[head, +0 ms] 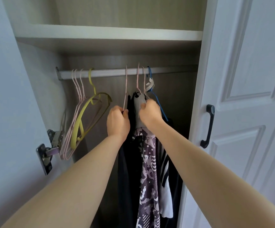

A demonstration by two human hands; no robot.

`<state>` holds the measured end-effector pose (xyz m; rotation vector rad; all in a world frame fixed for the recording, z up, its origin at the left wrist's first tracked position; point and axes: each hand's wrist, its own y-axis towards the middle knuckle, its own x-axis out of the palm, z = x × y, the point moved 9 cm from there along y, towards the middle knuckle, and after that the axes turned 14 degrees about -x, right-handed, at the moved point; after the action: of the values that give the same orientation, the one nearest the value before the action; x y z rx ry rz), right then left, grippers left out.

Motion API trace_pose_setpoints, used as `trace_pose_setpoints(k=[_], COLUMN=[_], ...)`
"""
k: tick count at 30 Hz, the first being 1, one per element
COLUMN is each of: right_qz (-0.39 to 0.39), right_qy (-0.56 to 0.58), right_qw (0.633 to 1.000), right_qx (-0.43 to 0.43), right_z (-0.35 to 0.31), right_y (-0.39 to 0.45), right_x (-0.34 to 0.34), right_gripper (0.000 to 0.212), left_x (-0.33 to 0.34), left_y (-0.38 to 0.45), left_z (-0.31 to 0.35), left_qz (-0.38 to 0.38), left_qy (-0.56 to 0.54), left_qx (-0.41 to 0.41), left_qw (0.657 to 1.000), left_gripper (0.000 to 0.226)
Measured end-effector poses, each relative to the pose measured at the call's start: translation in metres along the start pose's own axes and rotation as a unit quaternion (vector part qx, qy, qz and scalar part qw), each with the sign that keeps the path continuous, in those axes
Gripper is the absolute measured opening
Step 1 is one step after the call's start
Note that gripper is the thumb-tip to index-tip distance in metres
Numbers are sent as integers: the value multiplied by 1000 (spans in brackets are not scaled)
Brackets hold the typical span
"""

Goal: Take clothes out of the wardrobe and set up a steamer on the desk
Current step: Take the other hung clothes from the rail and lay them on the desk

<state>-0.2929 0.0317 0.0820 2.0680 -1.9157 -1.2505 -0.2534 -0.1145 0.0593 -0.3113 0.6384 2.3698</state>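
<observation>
- Patterned purple garment point(147, 178) at 6 o'clock: soft, light, likely slippery; take its hanger.
- Left hand point(117, 121) pinches a pink hanger point(125, 89).
- Right hand point(150, 115) grips grey fabric point(139, 104).

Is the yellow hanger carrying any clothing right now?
No, the yellow hanger hangs bare on the rail among empty pink hangers, left of the clothes.

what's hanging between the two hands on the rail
In the head view, between the left hand and right hand hang a black garment and a grey one.
</observation>
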Motion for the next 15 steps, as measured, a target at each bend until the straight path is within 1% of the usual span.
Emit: trace_pose_setpoints(k=[5,9,12,15], right_qz=[25,36,34,29], right_qy=[-6,2,4,6], right_qw=[999,999,999,999], right_qx=[-20,-25,-29,-29], right_z=[-20,-22,-22,-20], right_y=[-2,-19,-37,-62], right_x=[-11,-15,-11,-8], right_gripper=[19,20,20,21], left_x=[-18,-28,-29,-29], left_y=[-2,-15,-32,-54], left_z=[15,12,3,-12], left_qz=[29,32,27,25], left_qy=[-20,-28,-44,-72], left_qx=[21,34,25,-8], left_qw=[999,999,998,997], left_gripper=[21,18,17,17])
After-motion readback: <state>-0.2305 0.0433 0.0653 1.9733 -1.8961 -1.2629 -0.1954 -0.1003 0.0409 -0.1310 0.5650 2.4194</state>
